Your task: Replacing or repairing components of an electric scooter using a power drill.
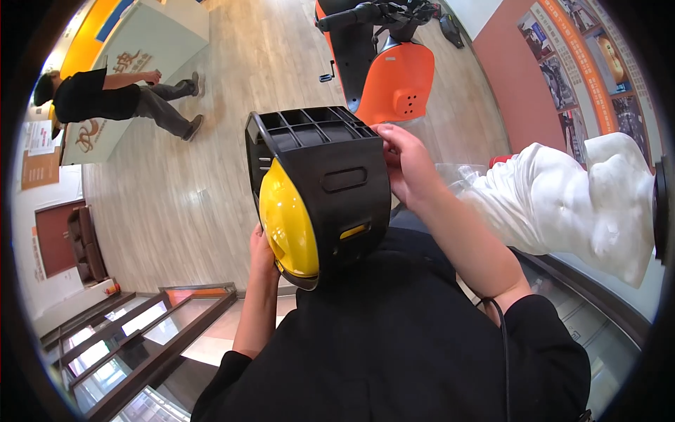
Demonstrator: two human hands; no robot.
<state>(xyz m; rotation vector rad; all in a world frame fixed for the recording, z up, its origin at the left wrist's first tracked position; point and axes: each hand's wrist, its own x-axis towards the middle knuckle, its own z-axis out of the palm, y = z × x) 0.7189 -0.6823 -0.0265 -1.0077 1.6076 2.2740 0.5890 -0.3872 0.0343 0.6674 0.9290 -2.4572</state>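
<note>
In front of my chest is a black plastic housing (pixel 351 204) with a ribbed, open-celled upper end and a slotted face. A glossy yellow rounded shell (pixel 285 221) sits in its left side. My left hand (pixel 262 252) is closed at the lower left edge of the piece, its fingers mostly hidden behind it. My right hand (pixel 406 165) pinches the upper right corner, thumb and fingers at the edge. Between them the two hands hold the piece up, tilted.
An orange scooter (pixel 397 81) stands ahead on the wood-look floor (pixel 169 211). Close on my right is a white draped torso statue (pixel 548 190). A person (pixel 98 95) in dark clothes walks by a pale counter (pixel 169 42) at left. Dark-framed glass panels (pixel 140 337) lie lower left.
</note>
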